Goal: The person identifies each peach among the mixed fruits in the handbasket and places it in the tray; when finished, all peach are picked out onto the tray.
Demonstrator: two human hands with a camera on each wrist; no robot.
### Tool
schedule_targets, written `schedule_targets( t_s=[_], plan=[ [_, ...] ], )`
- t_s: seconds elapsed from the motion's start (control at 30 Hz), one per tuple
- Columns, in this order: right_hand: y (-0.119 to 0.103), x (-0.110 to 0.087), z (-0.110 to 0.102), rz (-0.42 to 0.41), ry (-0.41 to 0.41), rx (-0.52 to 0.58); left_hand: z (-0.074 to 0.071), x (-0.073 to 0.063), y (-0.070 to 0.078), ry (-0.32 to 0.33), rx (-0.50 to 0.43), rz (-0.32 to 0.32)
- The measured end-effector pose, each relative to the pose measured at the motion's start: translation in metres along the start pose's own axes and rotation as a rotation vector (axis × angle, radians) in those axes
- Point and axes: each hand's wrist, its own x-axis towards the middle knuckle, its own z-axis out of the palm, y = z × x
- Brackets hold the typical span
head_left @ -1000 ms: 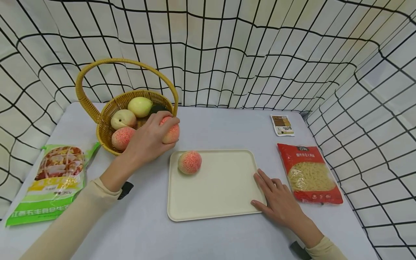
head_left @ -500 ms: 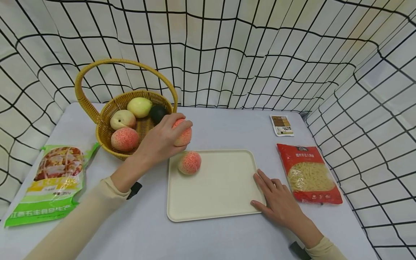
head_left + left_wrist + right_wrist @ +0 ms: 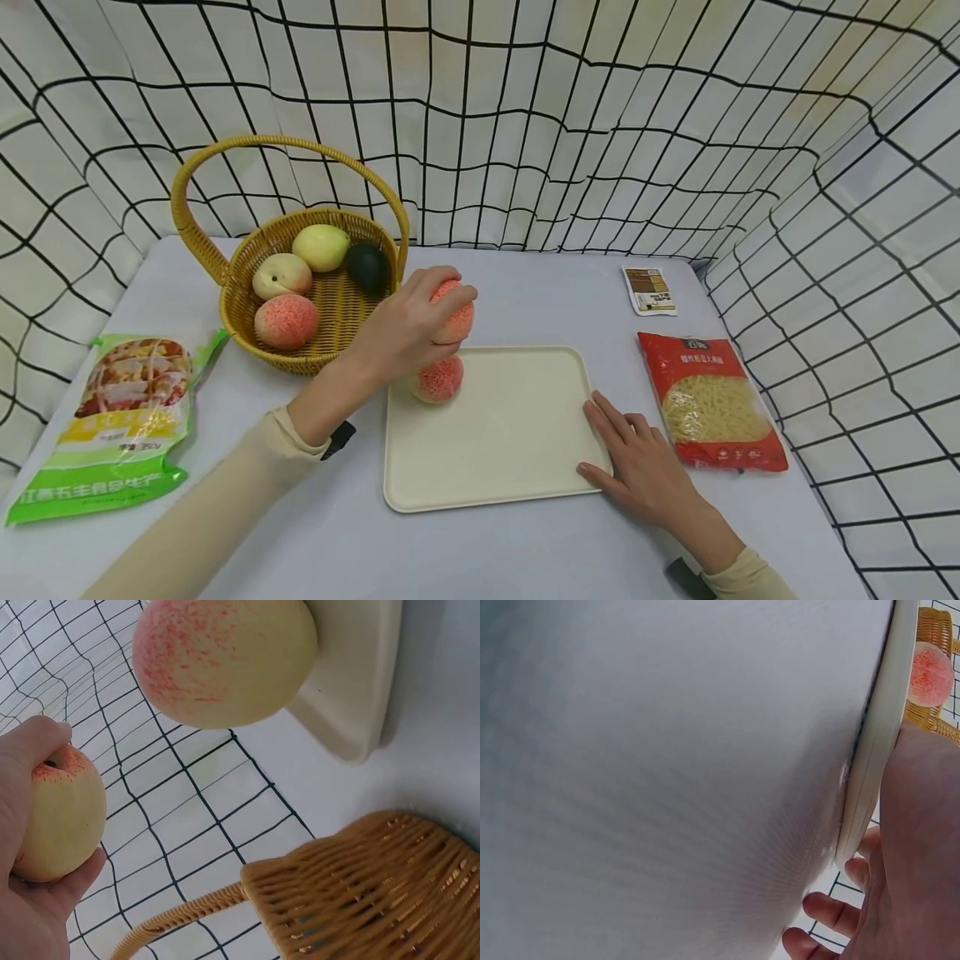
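Note:
My left hand (image 3: 408, 325) grips a pink-speckled peach (image 3: 454, 313) above the back left corner of a cream tray (image 3: 510, 433). In the left wrist view, fingers and thumb wrap round that peach (image 3: 64, 817), whose underside is pale yellow. Another peach (image 3: 437, 382) lies on the tray just below the hand, partly covered by it. My right hand (image 3: 641, 467) rests at the tray's right edge, fingers fairly straight and touching the rim. Seen from the right wrist, the fingers (image 3: 832, 913) lie beside the tray's side (image 3: 874, 750).
A wicker basket (image 3: 330, 304) with a tall handle holds a red peach (image 3: 287, 322), a pale peach (image 3: 282, 277), a yellow-green fruit (image 3: 321, 247) and a dark green avocado-like fruit (image 3: 367, 268). Around stand a green food bag (image 3: 123, 425), a red pasta bag (image 3: 720, 404), a small sachet (image 3: 649, 291) and black netting.
My left hand has carried the peach rightward from the basket's rim to above the tray's back left corner, uncovering the dark green fruit. The right hand stays in place.

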Motion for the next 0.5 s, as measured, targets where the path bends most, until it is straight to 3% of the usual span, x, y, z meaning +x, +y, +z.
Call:
schedule_targets(
  t_s=[0.5],
  plan=[
    [0.0,0.0,0.0,0.009,-0.01,-0.005,0.006,0.009,0.016,-0.01,-0.017,0.017]
  ],
)
